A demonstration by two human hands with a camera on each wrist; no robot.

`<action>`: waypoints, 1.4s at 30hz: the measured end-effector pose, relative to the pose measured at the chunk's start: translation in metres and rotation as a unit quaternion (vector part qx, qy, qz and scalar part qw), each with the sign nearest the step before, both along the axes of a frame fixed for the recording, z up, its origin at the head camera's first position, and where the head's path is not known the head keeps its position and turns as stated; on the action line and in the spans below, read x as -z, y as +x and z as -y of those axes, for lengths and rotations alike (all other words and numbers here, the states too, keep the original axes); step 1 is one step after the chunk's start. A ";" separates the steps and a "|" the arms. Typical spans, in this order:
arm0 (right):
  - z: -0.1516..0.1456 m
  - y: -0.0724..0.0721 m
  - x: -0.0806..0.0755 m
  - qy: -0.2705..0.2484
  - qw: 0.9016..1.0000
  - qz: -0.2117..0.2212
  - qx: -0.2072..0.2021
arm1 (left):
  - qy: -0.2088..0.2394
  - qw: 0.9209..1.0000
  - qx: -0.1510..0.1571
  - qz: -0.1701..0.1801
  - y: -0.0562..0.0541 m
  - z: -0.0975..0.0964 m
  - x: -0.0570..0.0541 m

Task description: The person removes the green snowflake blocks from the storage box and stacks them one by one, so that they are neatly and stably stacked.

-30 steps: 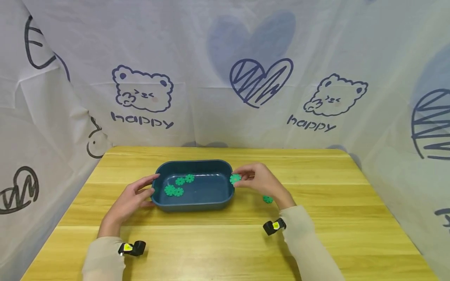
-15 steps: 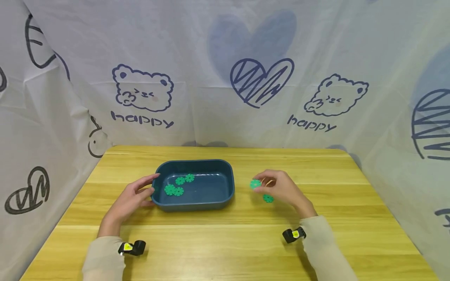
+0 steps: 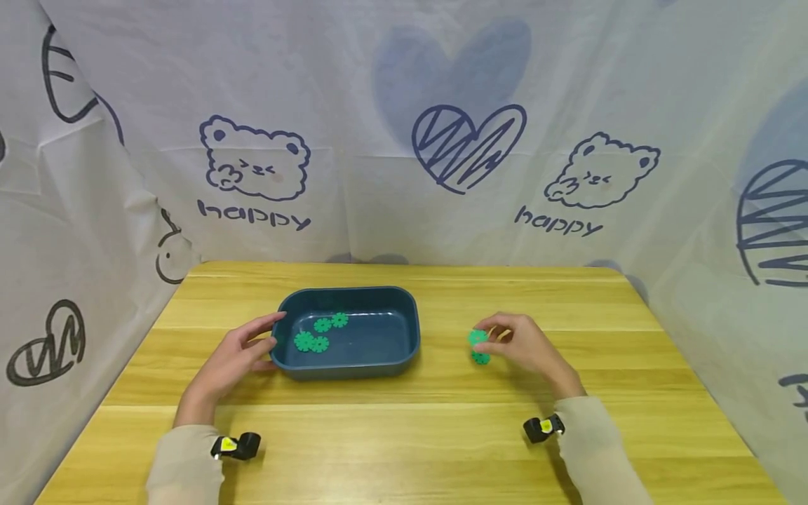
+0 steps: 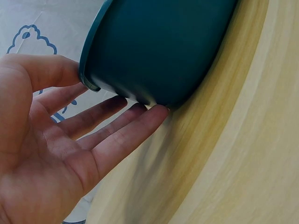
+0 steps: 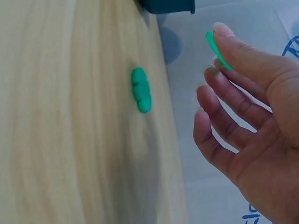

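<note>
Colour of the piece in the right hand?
Green piece; its face shows best in the head view.

Tray (image 3: 379, 345): smooth plastic, glossy inside
Green discs (image 3: 304, 341): smooth, matt plastic
Worktop (image 3: 391, 449): wood-grained boards, smooth with a soft sheen
Backdrop (image 3: 379, 210): creased matt cloth
Sleeves (image 3: 600, 449): matt, thin-looking cloth
Wrist cameras (image 3: 536, 430): black, apparently plastic, too small here to be sure

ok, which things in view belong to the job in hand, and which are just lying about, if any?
In the job:
blue tub, touched by left hand
green discs in the tub
pinched disc, in right hand
spare disc on the table

Just setting or gear:
printed cloth
wrist cameras, worn
</note>
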State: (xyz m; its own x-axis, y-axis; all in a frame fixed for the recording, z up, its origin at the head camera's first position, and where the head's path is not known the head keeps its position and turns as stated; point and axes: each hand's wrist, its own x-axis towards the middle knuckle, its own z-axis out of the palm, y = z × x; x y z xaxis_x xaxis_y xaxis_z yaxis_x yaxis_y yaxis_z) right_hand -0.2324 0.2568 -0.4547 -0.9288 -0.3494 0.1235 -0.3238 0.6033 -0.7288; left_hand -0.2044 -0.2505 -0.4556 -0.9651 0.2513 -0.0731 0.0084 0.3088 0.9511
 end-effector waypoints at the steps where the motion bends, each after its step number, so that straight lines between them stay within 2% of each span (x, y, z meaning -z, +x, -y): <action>1: -0.001 0.000 0.001 0.003 1.000 0.002 0.000 | 0.000 1.000 0.000 0.001 0.000 0.000 0.000; 19: -0.017 -0.003 0.016 0.027 0.998 0.062 -0.007 | -0.003 1.000 -0.002 0.001 0.000 0.000 0.000; 31: -0.022 -0.011 0.027 0.029 0.997 0.055 -0.043 | -0.001 1.000 -0.005 0.005 0.000 -0.001 -0.001; 42: -0.023 -0.018 0.029 0.044 0.995 0.049 -0.071 | -0.004 1.000 -0.006 0.001 0.000 0.000 0.000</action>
State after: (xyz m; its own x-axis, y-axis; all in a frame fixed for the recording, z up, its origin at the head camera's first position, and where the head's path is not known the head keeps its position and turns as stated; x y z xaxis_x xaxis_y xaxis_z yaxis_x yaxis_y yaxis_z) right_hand -0.2502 0.2794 -0.4841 -0.8750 -0.4841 -0.0019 -0.3410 0.6193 -0.7073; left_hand -0.2042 -0.2504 -0.4560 -0.9678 0.2397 -0.0773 0.0025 0.3162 0.9487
